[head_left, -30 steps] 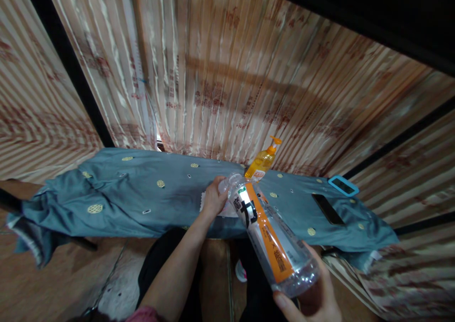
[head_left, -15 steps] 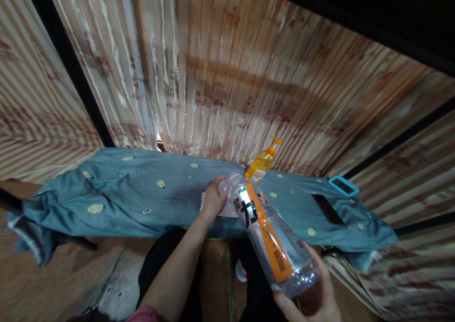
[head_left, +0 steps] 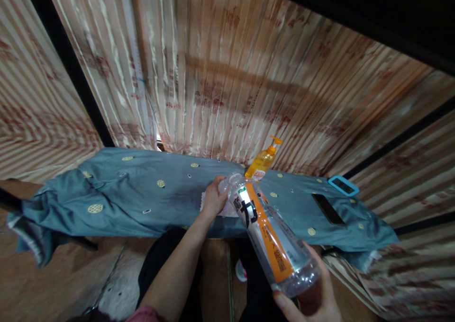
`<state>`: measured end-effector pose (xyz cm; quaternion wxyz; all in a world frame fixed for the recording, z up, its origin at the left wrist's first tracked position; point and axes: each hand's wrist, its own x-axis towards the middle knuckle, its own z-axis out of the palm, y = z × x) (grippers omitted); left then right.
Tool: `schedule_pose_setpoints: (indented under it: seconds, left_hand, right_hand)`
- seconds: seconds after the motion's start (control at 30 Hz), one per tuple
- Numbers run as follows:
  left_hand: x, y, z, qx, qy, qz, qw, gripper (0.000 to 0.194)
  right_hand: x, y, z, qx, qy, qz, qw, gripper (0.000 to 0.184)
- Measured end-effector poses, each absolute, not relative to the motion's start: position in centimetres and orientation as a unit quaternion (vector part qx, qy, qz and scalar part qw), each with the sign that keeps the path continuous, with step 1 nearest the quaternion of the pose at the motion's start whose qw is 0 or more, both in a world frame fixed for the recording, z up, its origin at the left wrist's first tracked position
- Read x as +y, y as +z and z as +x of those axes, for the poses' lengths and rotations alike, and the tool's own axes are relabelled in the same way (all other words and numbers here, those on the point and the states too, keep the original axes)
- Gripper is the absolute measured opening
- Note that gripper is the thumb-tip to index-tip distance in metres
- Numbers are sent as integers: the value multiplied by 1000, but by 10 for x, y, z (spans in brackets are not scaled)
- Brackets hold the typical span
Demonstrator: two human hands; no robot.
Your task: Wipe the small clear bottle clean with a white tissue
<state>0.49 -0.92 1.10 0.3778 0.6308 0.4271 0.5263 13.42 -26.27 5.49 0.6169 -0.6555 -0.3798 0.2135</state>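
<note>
A clear plastic bottle (head_left: 265, 234) with an orange and silver label slants between my two hands. Its neck points up and left, its base down and right. My left hand (head_left: 214, 200) is closed at the neck and cap end; the fingers' far side is hidden. Around the base, my right hand (head_left: 313, 293) grips with the thumb underneath. Partly covered by the left hand and the bottle, a pale cloth (head_left: 229, 210) lies on the bench. Just behind the bottle's neck stands a pump bottle (head_left: 262, 163) of yellow liquid with an orange pump.
A bench (head_left: 121, 194) draped in a blue-grey patterned cloth runs across the view. On its right lie a black phone (head_left: 327, 209) and a blue-framed object (head_left: 343, 186). Striped curtains (head_left: 220, 85) hang behind, with dark frame bars (head_left: 71, 66) at the sides.
</note>
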Motion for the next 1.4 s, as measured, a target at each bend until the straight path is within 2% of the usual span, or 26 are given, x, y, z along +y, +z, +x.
schedule_pose_setpoints:
  seconds: [0.3, 0.6, 1.07, 1.13, 1.3, 1.4]
  left_hand:
    - [-8, 9, 5, 426, 529, 632, 374, 27]
    - [-8, 9, 5, 426, 528, 634, 370, 26]
    - [-8, 8, 4, 428, 527, 638, 363, 28]
    - [-8, 8, 4, 429, 524, 638, 367, 29]
    - [-8, 7, 3, 435, 519, 643, 358, 29]
    - [-8, 6, 3, 433, 522, 642, 358, 29]
  right_hand:
    - [-262, 57, 132, -350, 227, -655, 630, 95]
    - [-263, 66, 132, -383, 212, -671, 598, 109]
    - [-261, 67, 129, -364, 195, -685, 601, 126]
    - [-260, 64, 129, -354, 200, -675, 616, 122]
    - [-259, 54, 130, -330, 193, -660, 646, 90]
    - [-259, 52, 130, -322, 191, -663, 648, 81]
